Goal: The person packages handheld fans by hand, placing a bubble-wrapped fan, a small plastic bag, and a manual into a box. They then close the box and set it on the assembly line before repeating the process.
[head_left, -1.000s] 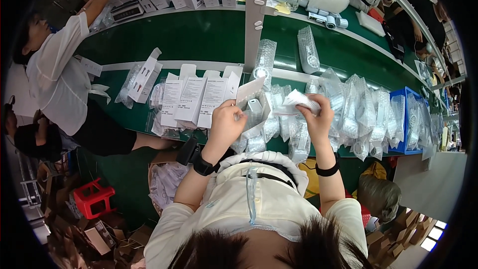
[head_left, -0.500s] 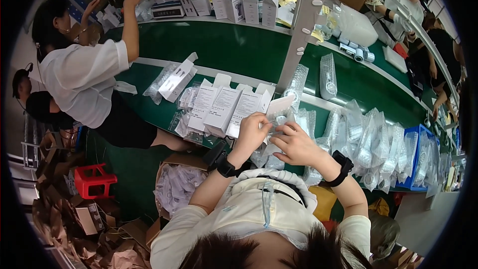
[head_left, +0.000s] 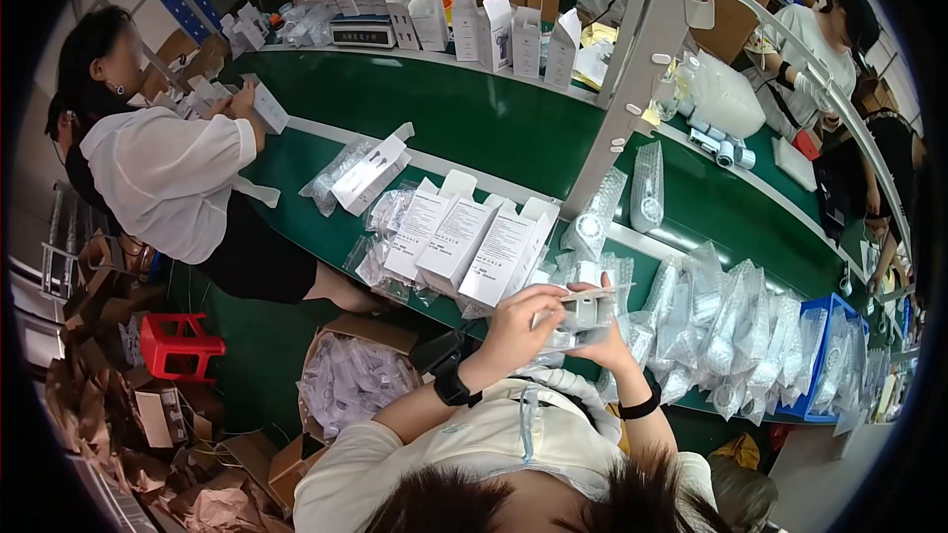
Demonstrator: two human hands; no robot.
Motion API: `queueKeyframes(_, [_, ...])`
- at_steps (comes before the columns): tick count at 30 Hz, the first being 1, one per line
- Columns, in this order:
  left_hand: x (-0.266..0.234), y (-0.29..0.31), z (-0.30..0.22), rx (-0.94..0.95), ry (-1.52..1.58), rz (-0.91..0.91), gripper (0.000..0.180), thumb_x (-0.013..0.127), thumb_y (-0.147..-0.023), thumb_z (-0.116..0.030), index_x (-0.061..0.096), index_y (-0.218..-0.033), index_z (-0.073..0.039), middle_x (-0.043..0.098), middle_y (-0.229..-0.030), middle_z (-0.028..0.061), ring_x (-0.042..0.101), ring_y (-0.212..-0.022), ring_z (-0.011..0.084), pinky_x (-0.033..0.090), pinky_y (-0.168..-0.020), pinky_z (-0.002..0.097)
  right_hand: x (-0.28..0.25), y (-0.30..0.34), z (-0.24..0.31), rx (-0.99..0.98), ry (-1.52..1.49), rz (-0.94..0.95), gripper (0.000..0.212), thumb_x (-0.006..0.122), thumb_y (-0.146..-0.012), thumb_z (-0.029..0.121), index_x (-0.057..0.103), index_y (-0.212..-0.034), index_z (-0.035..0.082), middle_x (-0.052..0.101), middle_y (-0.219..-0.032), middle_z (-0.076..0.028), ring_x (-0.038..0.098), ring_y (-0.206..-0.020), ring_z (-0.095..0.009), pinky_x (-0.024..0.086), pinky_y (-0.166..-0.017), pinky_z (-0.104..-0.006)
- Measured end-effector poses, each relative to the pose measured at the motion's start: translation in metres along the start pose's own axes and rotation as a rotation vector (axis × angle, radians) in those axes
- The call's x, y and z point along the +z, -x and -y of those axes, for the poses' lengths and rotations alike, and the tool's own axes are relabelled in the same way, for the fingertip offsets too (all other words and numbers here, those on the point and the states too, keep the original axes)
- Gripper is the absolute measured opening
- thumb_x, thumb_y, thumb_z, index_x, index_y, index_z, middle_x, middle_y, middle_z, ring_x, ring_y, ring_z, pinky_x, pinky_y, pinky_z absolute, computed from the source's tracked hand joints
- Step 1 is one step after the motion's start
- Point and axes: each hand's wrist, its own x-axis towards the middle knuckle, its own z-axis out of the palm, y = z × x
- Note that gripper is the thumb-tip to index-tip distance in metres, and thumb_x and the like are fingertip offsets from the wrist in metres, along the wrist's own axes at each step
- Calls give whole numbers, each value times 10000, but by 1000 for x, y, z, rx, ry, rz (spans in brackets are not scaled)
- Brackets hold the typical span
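Observation:
Close to my body, a small pale box-like insert [head_left: 590, 312] with openings in its face is held up between both hands. My left hand [head_left: 520, 329] is closed on its left side, fingers along the upper edge. On the other side my right hand [head_left: 613, 343] supports it from the right and below, partly hidden behind it. Its exact kind is not clear. Just beyond my left hand stand white cartons [head_left: 454, 242] with open top flaps. Clear bubble-wrap pouches [head_left: 591, 227] lie beyond my hands on the green bench.
Many bubble-wrapped pieces [head_left: 736, 316] are heaped at right, beside a blue bin [head_left: 818, 360]. A metal post [head_left: 617, 118] rises from the bench. A co-worker [head_left: 173, 148] at left holds a white box [head_left: 267, 109]. A carton of clear plastic [head_left: 357, 375] and red stool [head_left: 181, 345] stand below.
My right hand has moved from above the pale insert to its right and underside; the insert now faces up more openly. The co-worker's raised arm has come down, now with a white box.

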Motion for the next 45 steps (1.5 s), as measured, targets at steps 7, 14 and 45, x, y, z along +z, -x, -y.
queueKeyframes(7, [-42,3,-52,302,-35,134,797,740,-629,-163,266,-1254,-22,309,-1284,166,388,-1142,268,319,-938,314,8,-28,71,-291,106,175,1147,754,-563,104,-74,-1355,150,285,-1302,-162,294,-1217,-283,285,-973,-412])
queueKeyframes(14, [-145,-61,-77,-36,270,-119,781,744,-566,-76,324,-1217,23,488,-1128,124,490,-1030,221,388,-876,334,-11,-24,51,-163,-354,-103,653,668,-680,124,352,-1245,42,434,-1187,-135,443,-1090,-288,344,-922,-442])
queueKeyframes(45, [-58,-420,161,-262,-872,604,921,712,-535,-493,382,-1211,39,462,-1165,252,475,-1067,313,374,-897,312,-36,62,0,425,-296,-1010,299,457,-780,22,480,-1077,-1,551,-912,-73,545,-822,-150,442,-726,-270])
